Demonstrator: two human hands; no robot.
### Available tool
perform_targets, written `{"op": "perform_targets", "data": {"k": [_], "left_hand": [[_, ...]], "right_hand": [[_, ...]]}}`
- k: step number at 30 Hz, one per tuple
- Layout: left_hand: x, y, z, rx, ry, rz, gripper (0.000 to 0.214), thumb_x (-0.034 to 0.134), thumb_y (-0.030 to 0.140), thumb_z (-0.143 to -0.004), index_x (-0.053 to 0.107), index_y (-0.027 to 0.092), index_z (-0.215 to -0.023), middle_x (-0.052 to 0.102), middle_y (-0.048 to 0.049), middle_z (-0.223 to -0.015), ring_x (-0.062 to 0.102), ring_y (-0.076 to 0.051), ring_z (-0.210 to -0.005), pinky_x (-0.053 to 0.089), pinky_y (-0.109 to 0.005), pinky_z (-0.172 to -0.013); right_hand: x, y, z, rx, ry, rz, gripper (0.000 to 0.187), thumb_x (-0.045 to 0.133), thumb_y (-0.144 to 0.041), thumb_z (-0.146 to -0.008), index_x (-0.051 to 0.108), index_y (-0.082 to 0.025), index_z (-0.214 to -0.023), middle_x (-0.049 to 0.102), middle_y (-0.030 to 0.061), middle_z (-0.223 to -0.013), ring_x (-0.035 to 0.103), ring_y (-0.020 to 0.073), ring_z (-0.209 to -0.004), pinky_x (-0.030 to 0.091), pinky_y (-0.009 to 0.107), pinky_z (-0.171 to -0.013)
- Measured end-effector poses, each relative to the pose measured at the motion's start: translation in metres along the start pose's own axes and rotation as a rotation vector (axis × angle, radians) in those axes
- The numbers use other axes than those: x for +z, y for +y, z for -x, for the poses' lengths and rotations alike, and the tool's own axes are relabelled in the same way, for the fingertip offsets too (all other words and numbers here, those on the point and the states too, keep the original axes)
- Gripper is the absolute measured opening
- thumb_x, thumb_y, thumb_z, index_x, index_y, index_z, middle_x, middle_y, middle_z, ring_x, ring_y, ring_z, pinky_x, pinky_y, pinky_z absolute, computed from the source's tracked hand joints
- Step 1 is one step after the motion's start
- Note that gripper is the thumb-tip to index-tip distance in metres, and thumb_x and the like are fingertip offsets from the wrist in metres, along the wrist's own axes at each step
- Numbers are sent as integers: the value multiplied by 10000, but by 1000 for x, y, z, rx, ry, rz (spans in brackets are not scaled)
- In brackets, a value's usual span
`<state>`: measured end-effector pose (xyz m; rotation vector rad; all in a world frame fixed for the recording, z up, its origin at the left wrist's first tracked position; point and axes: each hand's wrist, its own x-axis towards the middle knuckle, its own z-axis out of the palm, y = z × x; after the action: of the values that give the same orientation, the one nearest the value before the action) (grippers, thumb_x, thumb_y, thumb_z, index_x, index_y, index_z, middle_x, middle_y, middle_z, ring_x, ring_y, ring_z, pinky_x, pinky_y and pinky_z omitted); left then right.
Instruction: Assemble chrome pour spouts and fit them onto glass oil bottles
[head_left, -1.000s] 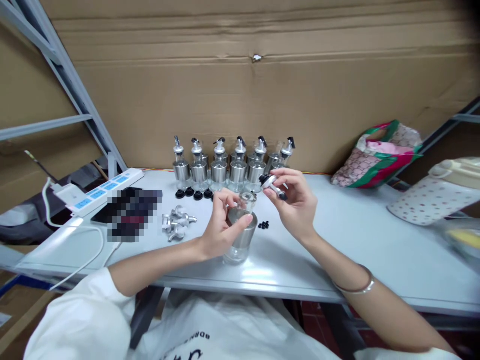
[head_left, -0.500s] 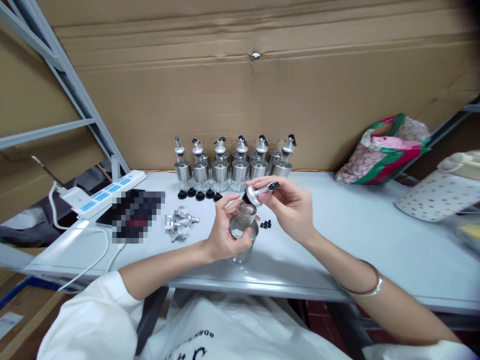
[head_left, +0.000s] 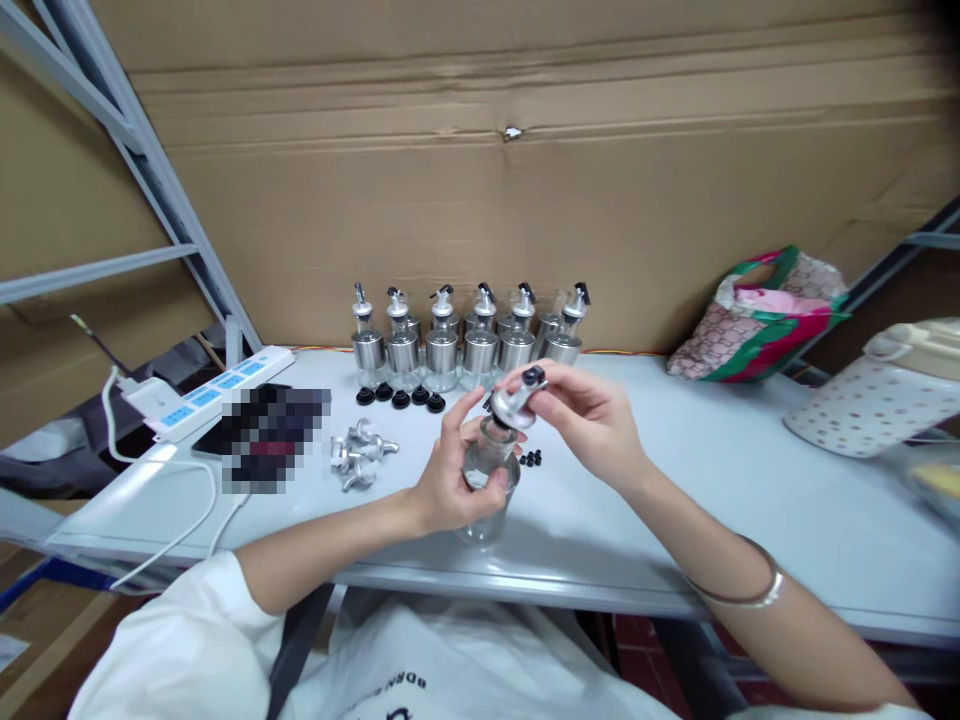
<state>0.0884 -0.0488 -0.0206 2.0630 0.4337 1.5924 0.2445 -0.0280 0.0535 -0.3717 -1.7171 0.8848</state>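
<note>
My left hand [head_left: 463,470] is wrapped round a clear glass oil bottle [head_left: 486,520] with a metal sleeve, standing upright near the table's front edge. Between the thumb and fingers of my right hand [head_left: 585,415] is a silver pour spout [head_left: 517,405] with a black flip cap. The spout is tilted over the bottle's mouth; its black stopper base is at the neck, and I cannot tell how far in it sits. Just right of the bottle lie several tiny black caps [head_left: 531,458]. Left of my hands are loose silver spout parts [head_left: 361,455] and black stoppers [head_left: 401,399].
Rows of bottles [head_left: 442,352], the front ones fitted with spouts, stand at the back against cardboard. A power strip [head_left: 225,390], a white cable [head_left: 214,480] and a dark pixelated device [head_left: 262,430] occupy the left. At right are a patterned bag [head_left: 720,335] and a dotted kettle [head_left: 862,400].
My right hand has turned the spout more upright and brought it onto the bottle's mouth. My left hand keeps its hold on the bottle. The view has tilted slightly upward.
</note>
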Motion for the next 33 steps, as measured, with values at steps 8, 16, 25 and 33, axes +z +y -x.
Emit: {"op": "perform_targets", "data": {"k": [8, 16, 25, 33], "left_hand": [[-1, -6, 4, 32, -47, 8, 720, 534, 221, -837, 121, 334, -1416, 642, -83, -1066, 647, -176, -872, 524, -344, -760], [-6, -9, 5, -151, -103, 102, 769, 624, 317, -764, 179, 275, -1390, 604, -128, -1132, 642, -231, -924, 530, -348, -719], [-5, -7, 7, -112, -94, 126, 785, 569, 164, -730, 170, 290, -1394, 647, -68, -992, 652, -194, -835, 525, -313, -676], [-5, -7, 5, -115, -92, 91, 706, 554, 238, -800, 160, 294, -1384, 628, -88, -1052, 645, -215, -927, 527, -320, -703]], "right_hand": [[1, 14, 15, -148, -169, 174, 255, 632, -287, -815, 516, -245, -1037, 586, 51, -966, 571, 176, -885, 503, 323, -753], [16, 28, 28, -129, -181, 93, 441, 675, -209, -751, 314, -282, -991, 556, 10, -966, 611, 156, -850, 478, 224, -589], [14, 36, 32, -274, -90, 259, 504, 663, -185, -747, 366, -298, -1138, 480, 81, -1187, 522, 224, -1146, 496, 384, -875], [11, 33, 37, -305, -138, 312, 517, 602, -152, -814, 403, -308, -1265, 536, 108, -1259, 524, 255, -1204, 538, 405, -862]]}}
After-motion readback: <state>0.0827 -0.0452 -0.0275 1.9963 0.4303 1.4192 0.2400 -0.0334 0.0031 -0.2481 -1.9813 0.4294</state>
